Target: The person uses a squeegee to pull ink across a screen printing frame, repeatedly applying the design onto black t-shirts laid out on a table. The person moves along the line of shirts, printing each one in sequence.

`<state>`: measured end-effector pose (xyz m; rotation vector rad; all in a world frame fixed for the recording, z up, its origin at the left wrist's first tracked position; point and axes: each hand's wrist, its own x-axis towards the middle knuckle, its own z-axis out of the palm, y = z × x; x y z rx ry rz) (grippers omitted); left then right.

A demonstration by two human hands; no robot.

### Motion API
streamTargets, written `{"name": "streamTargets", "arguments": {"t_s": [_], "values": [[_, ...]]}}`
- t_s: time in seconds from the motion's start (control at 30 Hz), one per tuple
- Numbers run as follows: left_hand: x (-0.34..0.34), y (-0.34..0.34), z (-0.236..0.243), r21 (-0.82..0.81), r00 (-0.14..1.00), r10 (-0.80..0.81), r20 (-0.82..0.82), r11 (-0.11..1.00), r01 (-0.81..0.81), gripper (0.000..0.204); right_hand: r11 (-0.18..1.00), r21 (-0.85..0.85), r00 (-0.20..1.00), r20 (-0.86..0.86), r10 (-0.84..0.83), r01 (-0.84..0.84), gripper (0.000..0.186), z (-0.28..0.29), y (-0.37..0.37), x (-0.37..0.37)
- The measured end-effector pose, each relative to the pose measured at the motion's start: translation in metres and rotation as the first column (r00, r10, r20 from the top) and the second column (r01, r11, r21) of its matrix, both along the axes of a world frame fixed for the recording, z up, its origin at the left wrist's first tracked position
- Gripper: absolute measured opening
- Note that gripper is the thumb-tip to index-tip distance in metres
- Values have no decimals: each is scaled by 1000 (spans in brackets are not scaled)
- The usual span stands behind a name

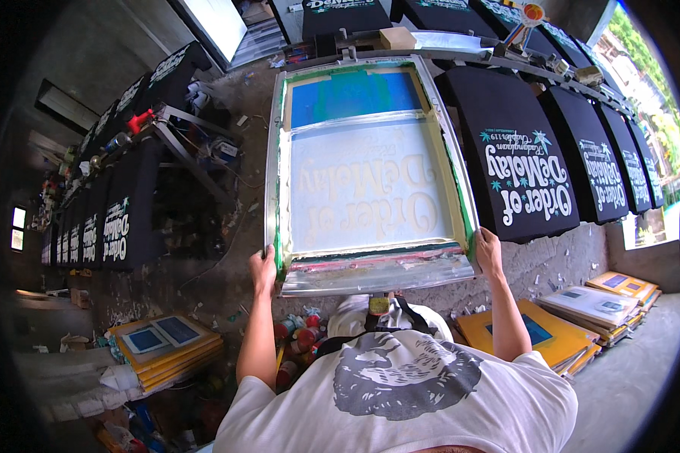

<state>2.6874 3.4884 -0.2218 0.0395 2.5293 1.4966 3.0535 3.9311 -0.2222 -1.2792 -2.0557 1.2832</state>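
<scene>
Both forearms extend from the lower centre of the frame, spread apart and reaching upward. The left hand is closed on the lower left side of a framed printing screen; the right hand grips the lower right side, slightly higher in the frame. The fingers are partly hidden by the edges.

The screen occupies the centre of the frame, between the hands and mostly above them. It has a metal surround, green tape along the sides, a blue section at the upper end, and a pale mesh bearing faint mirrored lettering. Its far end reaches a metal rail; contact there cannot be determined.

Black garments with white lettering and green leaf shapes lie in a row at right. Further black garments line the left. Stacks of yellow-edged frames lie at lower right and lower left. The grey floor is littered with scraps. A bright opening stands at upper right.
</scene>
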Motion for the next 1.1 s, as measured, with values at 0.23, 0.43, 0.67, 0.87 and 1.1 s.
{"name": "streamTargets", "arguments": {"t_s": [0.23,0.43,0.67,0.87,1.1], "values": [[-1,-4,-13,-80,999,-24,-38,997,20,40,1000,10,1000,29,-3,3,35,-16,3,-7],[-3,-9,-25,-137,1000,-16,-22,990,13,39,1000,-3,1000,4,16,-16,35,-26,2,-13],[4,-10,-27,71,965,61,-256,996,-44,28,886,412,956,277,100,-212,32,15,-1,-15],[80,-30,51,-108,615,-418,-669,873,476,48,536,529,736,301,606,-658,48,92,-71,0],[66,4,57,-496,381,-680,-627,725,478,42,414,667,772,421,476,-619,50,73,-84,-16]]}}
